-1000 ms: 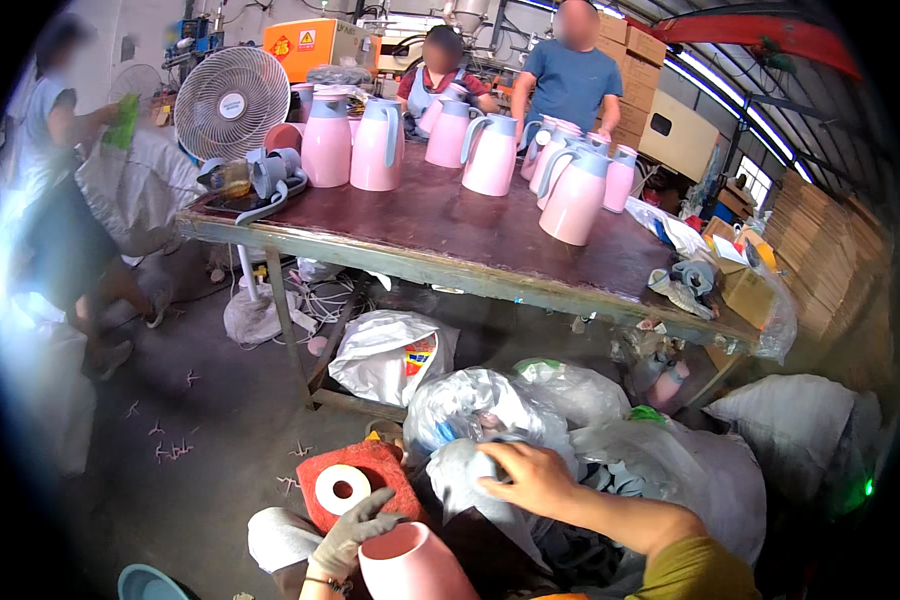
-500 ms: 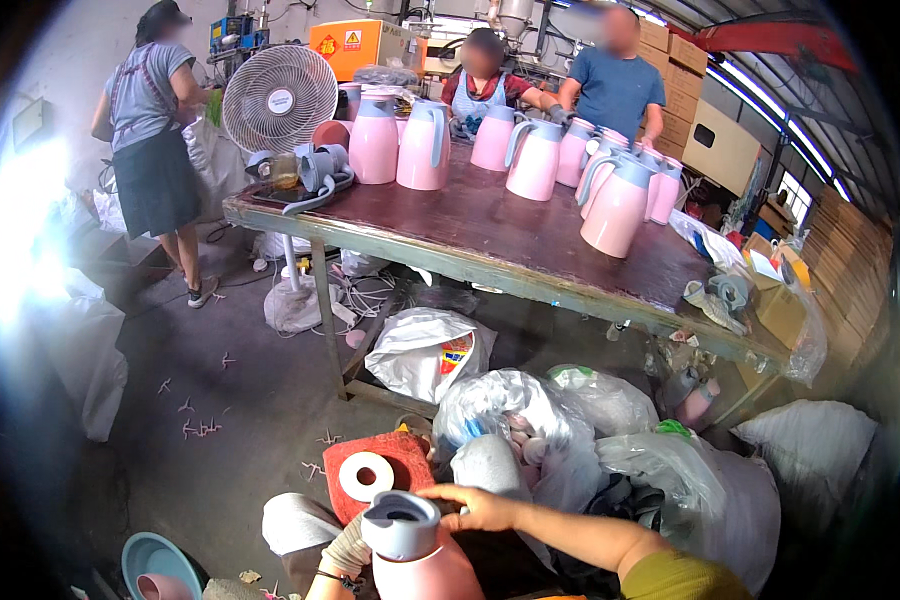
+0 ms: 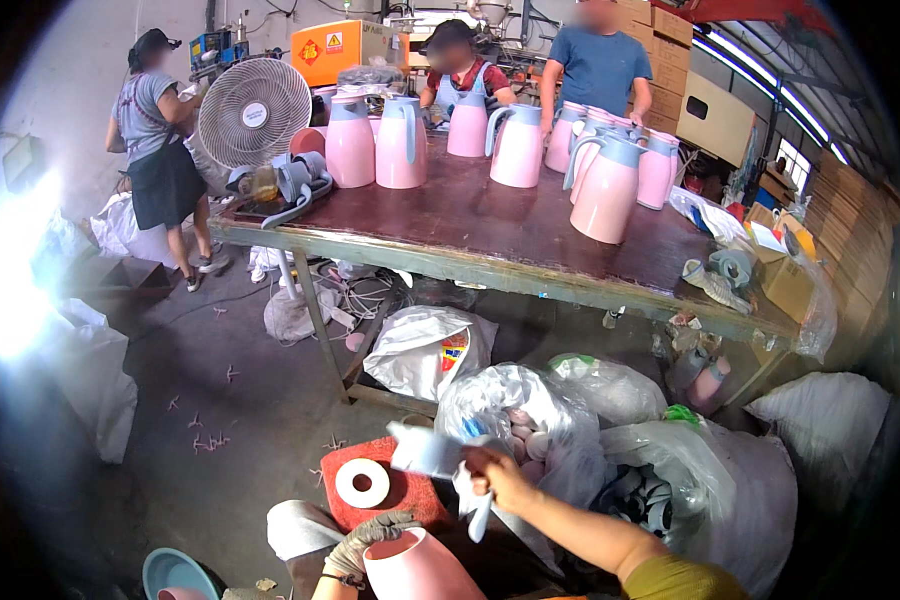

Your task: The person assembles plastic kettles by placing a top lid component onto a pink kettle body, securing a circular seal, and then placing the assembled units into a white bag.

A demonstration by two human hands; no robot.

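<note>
My left hand (image 3: 366,545), in a pale work glove with a dark band at the wrist, wraps round the upper side of a pink jug body (image 3: 418,572). The body stands tilted at the lower edge, its wide mouth uncovered. Held up above and to the right of it, a grey-blue jug collar with handle (image 3: 432,452) is in my bare right hand (image 3: 500,478), blurred by motion. The collar is apart from the body. Just behind my left hand, a white tape roll (image 3: 378,470) lies on a red cloth-covered surface (image 3: 410,500).
Several pink jugs (image 3: 605,195) stand on the dark table (image 3: 450,215) ahead. Plastic bags with pink and grey parts (image 3: 642,500) crowd the right side. A fan (image 3: 254,113) stands at left; a blue basin (image 3: 175,574) sits at lower left. Three people work beyond.
The grey-blue collar has come off the pink body and moved up and right in my right hand. My left hand stays on the body, whose mouth now shows. The view has shifted slightly.
</note>
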